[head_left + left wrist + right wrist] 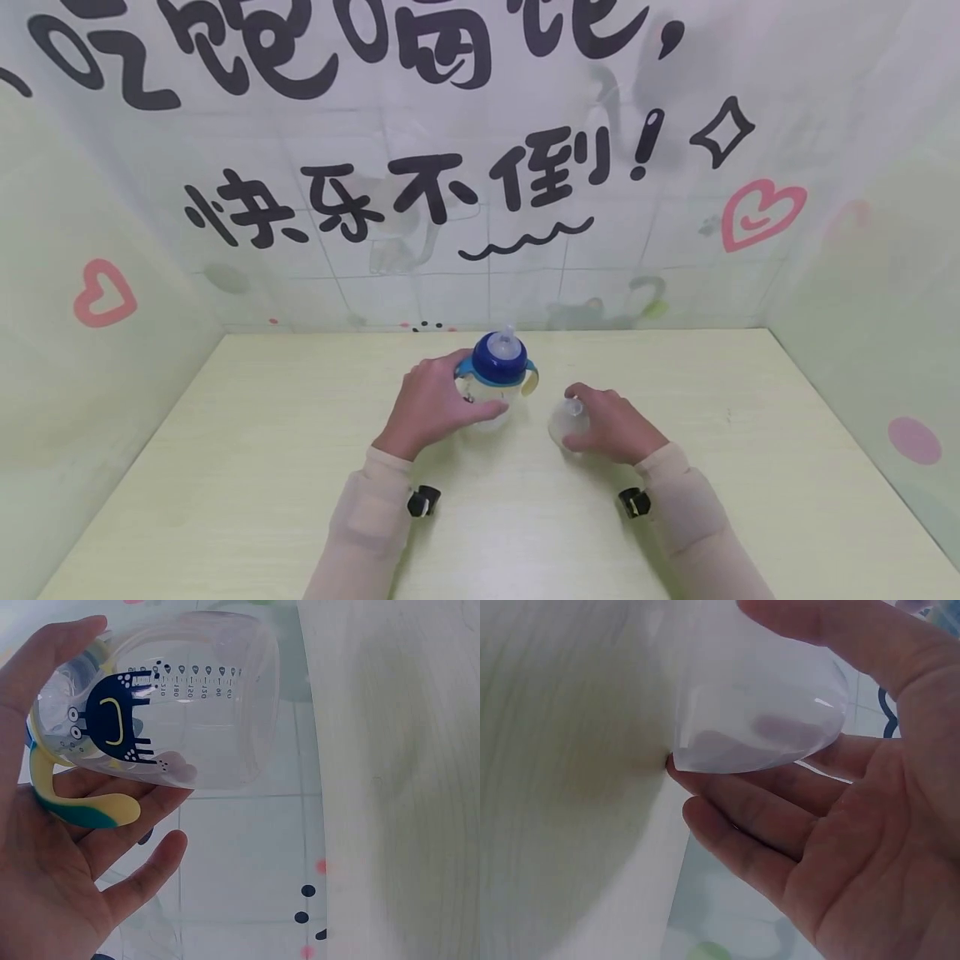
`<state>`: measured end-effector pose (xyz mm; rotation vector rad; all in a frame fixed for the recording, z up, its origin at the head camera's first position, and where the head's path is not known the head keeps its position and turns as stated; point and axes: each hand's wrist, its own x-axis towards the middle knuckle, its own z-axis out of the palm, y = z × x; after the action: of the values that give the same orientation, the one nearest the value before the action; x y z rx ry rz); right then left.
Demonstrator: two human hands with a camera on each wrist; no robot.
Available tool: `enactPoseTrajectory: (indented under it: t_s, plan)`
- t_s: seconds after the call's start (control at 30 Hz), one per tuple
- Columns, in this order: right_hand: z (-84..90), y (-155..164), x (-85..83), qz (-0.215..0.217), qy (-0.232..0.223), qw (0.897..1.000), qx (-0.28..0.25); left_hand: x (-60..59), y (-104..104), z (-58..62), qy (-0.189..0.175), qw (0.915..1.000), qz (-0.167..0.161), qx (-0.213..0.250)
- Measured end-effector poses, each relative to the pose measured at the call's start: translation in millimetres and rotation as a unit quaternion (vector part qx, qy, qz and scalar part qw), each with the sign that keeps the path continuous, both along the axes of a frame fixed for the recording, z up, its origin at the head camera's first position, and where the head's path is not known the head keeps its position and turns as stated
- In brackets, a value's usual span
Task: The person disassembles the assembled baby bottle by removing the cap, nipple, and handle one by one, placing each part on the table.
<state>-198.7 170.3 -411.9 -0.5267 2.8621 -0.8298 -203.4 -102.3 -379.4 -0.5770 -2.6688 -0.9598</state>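
My left hand grips a clear training bottle with its fingers and thumb round the body. The bottle has a blue collar, a see-through spout on top and a handle on each side. A dark cartoon animal and a measuring scale are printed on its wall; it looks see-through inside. In the left wrist view its base hangs a little above the table. To the right, my right hand holds a clear domed cap between thumb and fingers, rim down, at the tabletop. Whether the rim touches cannot be told.
The pale wood-grain table reaches back to a printed wall sheet with large black lettering. Side panels with hearts and coloured spots flank it left and right. Each wrist wears a small black camera mount.
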Motion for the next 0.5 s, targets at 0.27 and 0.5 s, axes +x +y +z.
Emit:
enactPoseTrajectory:
  t_s: [0.27, 0.5]
  plan:
    - [-2.4, 0.0, 1.0, 0.003, 0.002, 1.000, 0.012, 0.0, 0.9, -0.5, 0.001, 1.0000, -0.002, 0.000]
    - [-1.9, -1.9, 1.2, -0.008, -0.009, 1.000, 0.023, 0.6, 1.1, 0.8, -0.014, 0.9999, -0.001, 0.004]
